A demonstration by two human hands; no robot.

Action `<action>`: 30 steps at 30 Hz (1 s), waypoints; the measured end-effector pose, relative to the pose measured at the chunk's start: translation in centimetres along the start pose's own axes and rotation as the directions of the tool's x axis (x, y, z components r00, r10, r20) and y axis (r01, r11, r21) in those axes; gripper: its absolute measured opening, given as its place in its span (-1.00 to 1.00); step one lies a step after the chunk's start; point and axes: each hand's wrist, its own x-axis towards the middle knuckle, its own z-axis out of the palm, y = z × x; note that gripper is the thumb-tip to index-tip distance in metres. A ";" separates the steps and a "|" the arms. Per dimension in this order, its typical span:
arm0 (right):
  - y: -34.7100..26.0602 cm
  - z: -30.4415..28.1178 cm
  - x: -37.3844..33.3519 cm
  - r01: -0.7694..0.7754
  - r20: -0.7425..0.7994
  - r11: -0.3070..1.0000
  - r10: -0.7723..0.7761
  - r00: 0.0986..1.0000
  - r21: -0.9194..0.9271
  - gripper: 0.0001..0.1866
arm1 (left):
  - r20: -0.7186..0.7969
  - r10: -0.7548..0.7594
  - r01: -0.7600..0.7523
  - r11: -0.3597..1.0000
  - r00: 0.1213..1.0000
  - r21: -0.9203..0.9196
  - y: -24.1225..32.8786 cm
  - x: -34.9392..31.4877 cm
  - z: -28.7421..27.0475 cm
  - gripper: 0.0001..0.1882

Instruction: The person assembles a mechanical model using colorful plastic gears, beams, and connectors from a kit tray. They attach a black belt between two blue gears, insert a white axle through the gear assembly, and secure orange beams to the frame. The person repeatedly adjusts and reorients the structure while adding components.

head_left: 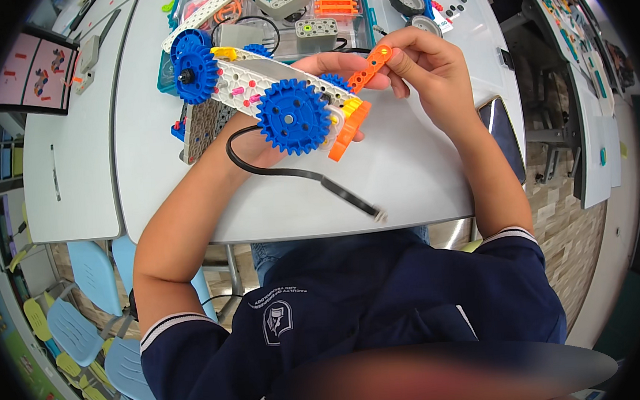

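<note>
My left hand (262,146) grips from below a toy model (269,86) built of a white perforated beam with two big blue gears (293,116), yellow and pink pins and an orange end piece. A black cable (289,174) hangs from it onto the white table (407,180). My right hand (429,65) pinches a short orange beam (370,66) against the model's right end, just above the second gear.
A clear parts tray (301,18) with orange, blue and grey pieces lies at the table's far edge. A dark phone (505,134) rests by my right wrist. A tablet (34,71) stands on the left table. Pale blue and yellow chairs (85,317) sit lower left.
</note>
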 end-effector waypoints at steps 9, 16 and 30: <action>-0.5 -1.4 0.2 0.152 -0.062 0.982 -0.159 0.985 -0.113 -0.91 | -0.352 0.130 -0.123 0.992 0.927 0.041 0.1 -0.5 1.1 -0.51; -0.5 -3.1 0.5 0.183 -0.075 0.968 -0.198 0.977 -0.172 -0.90 | -0.181 0.186 -0.162 0.977 0.966 0.141 0.7 -0.9 0.2 -0.10; -0.2 -2.5 0.5 0.105 -0.093 0.991 -0.112 0.989 -0.081 -0.89 | -0.146 0.207 -0.206 0.978 0.967 0.022 0.4 -1.3 0.6 -0.09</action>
